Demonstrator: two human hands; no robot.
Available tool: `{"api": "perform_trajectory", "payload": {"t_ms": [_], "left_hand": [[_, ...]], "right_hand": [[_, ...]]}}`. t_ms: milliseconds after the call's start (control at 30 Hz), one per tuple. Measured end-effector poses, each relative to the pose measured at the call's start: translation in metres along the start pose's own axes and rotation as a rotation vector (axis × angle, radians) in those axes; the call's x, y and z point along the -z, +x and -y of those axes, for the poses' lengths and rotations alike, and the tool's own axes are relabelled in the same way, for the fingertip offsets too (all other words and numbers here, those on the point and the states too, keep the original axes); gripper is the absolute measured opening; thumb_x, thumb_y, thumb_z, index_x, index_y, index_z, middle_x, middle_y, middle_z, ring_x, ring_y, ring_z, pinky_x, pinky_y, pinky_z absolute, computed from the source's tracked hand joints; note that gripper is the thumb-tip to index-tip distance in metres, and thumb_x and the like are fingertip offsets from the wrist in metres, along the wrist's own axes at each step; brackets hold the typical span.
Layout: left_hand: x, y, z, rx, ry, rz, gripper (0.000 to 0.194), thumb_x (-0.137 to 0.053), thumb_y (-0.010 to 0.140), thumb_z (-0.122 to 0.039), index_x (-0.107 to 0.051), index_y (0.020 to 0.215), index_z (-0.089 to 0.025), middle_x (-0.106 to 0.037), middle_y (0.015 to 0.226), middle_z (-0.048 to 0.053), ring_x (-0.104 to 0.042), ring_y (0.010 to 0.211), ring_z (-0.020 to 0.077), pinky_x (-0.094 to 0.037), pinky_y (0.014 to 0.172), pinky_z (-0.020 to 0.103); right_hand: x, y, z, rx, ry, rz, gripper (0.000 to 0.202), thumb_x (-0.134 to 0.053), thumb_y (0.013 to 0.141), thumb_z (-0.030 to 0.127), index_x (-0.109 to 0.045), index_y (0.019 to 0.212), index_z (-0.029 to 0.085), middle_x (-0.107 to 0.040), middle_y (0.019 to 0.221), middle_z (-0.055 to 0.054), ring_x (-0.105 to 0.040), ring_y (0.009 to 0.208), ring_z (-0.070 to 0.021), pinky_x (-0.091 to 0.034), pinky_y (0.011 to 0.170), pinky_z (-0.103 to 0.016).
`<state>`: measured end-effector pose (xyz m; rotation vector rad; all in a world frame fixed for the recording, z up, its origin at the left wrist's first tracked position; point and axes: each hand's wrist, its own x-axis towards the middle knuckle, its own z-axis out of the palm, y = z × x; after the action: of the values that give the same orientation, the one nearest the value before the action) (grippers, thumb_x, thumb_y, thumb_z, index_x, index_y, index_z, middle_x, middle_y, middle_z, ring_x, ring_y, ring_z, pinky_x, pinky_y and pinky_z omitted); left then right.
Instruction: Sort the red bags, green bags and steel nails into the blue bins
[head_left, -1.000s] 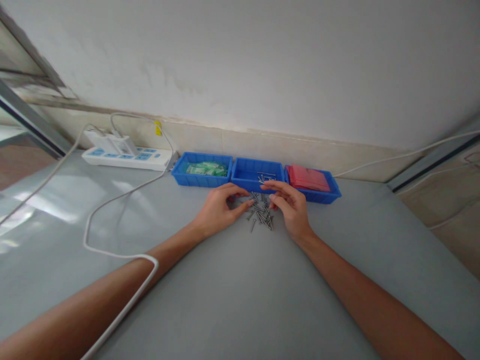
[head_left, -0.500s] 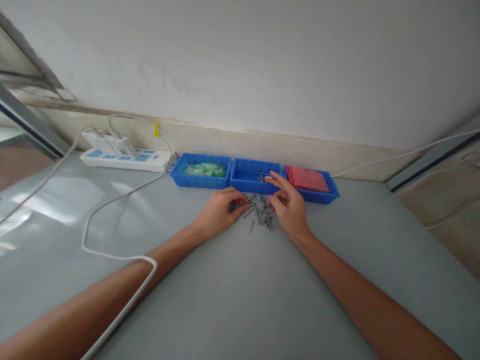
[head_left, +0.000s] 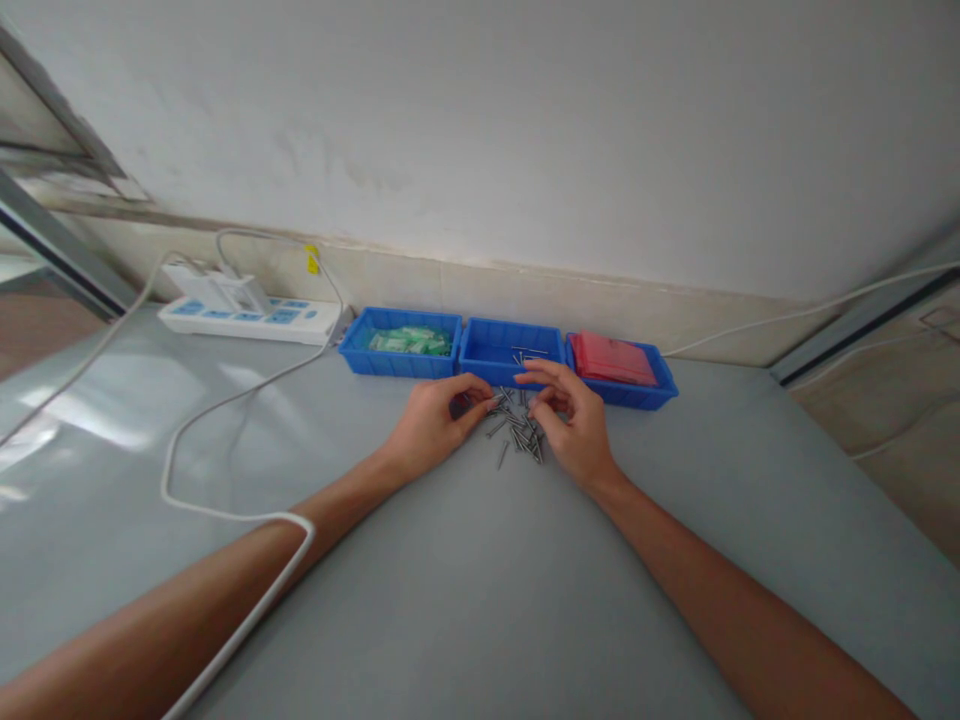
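A loose pile of thin grey metal screws [head_left: 521, 428] lies on the table between my hands. My left hand [head_left: 435, 420] is at the pile's left edge, thumb and index fingertips pinched together at a screw. From the right, my right hand [head_left: 574, 420] reaches in with its thumb and a curled finger closed at the pile's edge; what they hold, if anything, is too small to make out. Its upper fingers stretch in front of the middle blue bin [head_left: 491, 345], where a few screws show.
A blue bin [head_left: 356, 352] of small green packets stands left of the middle one. Red plastic bags [head_left: 613, 358] fill the right bin [head_left: 652, 398]. A white power strip [head_left: 300, 322] lies farther left. Its white cable [head_left: 225, 512] crosses over my left forearm. Behind rises the wall [head_left: 480, 150].
The screw that lay across my left fingers no longer shows there. My right hand has shifted slightly left, and its raised fingers have lowered toward the bin's front edge.
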<state>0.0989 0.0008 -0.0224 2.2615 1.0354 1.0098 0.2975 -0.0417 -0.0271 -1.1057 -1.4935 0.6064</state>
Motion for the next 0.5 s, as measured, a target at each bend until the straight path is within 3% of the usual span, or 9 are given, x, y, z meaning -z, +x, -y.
{"api": "perform_trajectory", "payload": {"t_ms": [200, 500], "left_hand": [[0.0004, -0.0014, 0.0005, -0.03, -0.017, -0.03, 0.015, -0.066, 0.092, -0.033, -0.073, 0.093, -0.02, -0.076, 0.083, 0.001, -0.069, 0.074, 0.0144, -0.053, 0.074, 0.024], [0.0004, -0.0026, 0.002, -0.101, -0.023, -0.031, 0.015, -0.068, 0.093, -0.032, -0.075, 0.094, -0.019, -0.078, 0.089, 0.002, -0.071, 0.077, 0.0144, -0.054, 0.075, 0.023]], "right_hand": [[-0.0006, -0.0025, 0.0044, 0.049, -0.033, 0.157, 0.035, -0.057, 0.079, 0.011, -0.07, 0.109, 0.022, -0.077, 0.096, -0.003, -0.064, 0.065, -0.0123, -0.052, 0.062, -0.026], [0.0014, -0.0002, 0.0033, 0.052, -0.039, 0.164, 0.027, -0.058, 0.079, 0.013, -0.076, 0.097, 0.02, -0.074, 0.089, -0.004, -0.063, 0.067, -0.013, -0.051, 0.063, -0.026]]}}
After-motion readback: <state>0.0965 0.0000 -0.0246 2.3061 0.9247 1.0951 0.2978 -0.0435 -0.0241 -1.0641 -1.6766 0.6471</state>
